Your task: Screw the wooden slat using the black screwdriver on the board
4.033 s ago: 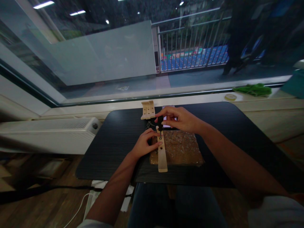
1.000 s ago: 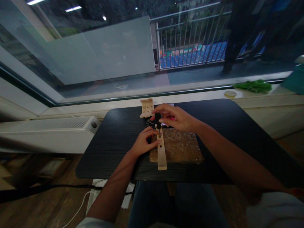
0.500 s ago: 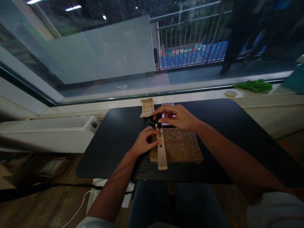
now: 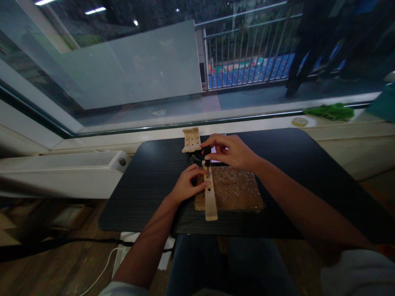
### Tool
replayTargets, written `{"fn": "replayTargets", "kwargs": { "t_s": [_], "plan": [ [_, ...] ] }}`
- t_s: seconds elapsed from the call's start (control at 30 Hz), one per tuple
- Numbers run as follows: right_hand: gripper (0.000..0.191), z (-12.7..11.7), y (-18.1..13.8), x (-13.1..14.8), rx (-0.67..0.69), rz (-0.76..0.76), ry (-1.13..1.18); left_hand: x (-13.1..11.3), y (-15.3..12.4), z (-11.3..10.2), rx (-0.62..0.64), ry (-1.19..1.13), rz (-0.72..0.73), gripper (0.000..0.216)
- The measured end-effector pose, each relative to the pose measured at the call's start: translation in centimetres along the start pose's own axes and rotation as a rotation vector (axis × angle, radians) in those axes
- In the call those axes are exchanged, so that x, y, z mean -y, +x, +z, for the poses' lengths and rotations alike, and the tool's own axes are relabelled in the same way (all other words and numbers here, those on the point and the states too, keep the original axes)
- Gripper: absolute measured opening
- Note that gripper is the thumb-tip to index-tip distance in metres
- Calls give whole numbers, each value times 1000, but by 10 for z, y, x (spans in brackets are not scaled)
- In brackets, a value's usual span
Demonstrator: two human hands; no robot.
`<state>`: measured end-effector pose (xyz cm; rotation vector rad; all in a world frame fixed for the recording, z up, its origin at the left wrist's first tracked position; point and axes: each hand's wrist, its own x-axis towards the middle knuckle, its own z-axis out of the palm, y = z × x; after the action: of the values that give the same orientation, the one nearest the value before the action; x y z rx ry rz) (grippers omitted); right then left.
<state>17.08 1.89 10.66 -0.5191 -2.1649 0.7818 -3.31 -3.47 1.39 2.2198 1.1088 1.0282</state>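
Observation:
My right hand (image 4: 236, 152) is closed around the black-and-red handle of a screwdriver (image 4: 206, 153). The screwdriver stands upright, its shaft reaching down to a hole in a pale wooden strip (image 4: 211, 206). Thumb and fingers of my left hand (image 4: 186, 184) grip this strip from the left, on both sides of that hole. Another hole shows just nearer to me. Beneath the strip lies a brown, worn block (image 4: 237, 190) with a shiny, pitted top. The screwdriver's tip is too small to make out.
Several similar wooden pieces with holes (image 4: 191, 140) stand at the table's back edge. Small metal screws (image 4: 193, 159) lie before them, and a phone-like device (image 4: 218, 155) is partly behind my right hand. A window and sill border the black table (image 4: 145, 185); a radiator (image 4: 92, 172) stands left.
My right hand has turned slightly with the screwdriver handle, its fingers shifting a little. My left hand and the wooden strip stay where they were.

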Motion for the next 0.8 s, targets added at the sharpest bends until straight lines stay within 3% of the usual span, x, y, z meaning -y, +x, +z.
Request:
{"fn": "replayTargets", "kwargs": {
  "t_s": [0.8],
  "plan": [
    [30, 4, 0, 3, -82, 43, -168, 0, 0, 0, -7, 0, 6, 26]
  ]
}}
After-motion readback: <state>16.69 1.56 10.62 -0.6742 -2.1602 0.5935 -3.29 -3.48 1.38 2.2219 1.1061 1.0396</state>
